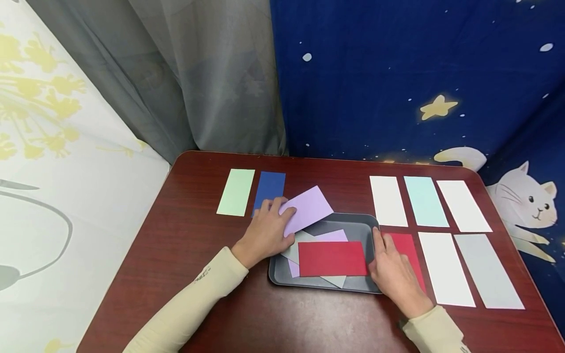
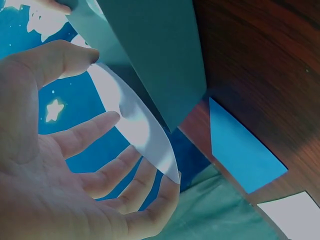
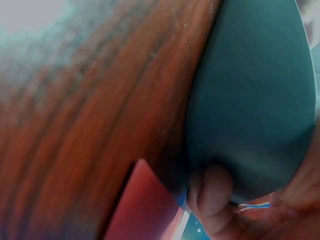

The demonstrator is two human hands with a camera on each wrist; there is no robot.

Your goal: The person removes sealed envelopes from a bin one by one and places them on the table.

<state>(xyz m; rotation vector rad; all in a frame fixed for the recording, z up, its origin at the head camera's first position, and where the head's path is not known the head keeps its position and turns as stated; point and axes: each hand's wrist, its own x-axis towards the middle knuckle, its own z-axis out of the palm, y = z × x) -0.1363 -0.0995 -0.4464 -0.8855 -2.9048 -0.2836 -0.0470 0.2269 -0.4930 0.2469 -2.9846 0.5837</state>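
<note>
My left hand [image 1: 265, 231] pinches a lavender paper card [image 1: 312, 205] between thumb and fingers, tilted over the back left corner of a dark grey tray [image 1: 355, 224]. The left wrist view shows that card [image 2: 135, 125] bowed between the thumb and fingertips, beside the tray's side [image 2: 155, 55]. On the tray's right edge my right hand [image 1: 397, 272] grips the rim, with fingers curled against the outer wall in the right wrist view. A red card [image 1: 333, 259] lies uppermost in the tray, over pale grey and lavender cards [image 1: 332, 236] at mixed angles.
Left of the tray lie a light green card [image 1: 236, 192] and a blue card [image 1: 271, 185], the latter partly behind my left hand. On the right, two rows hold several white cards [image 1: 388, 201], a pale turquoise one [image 1: 426, 201], a grey one [image 1: 490, 272] and a red one [image 1: 405, 247].
</note>
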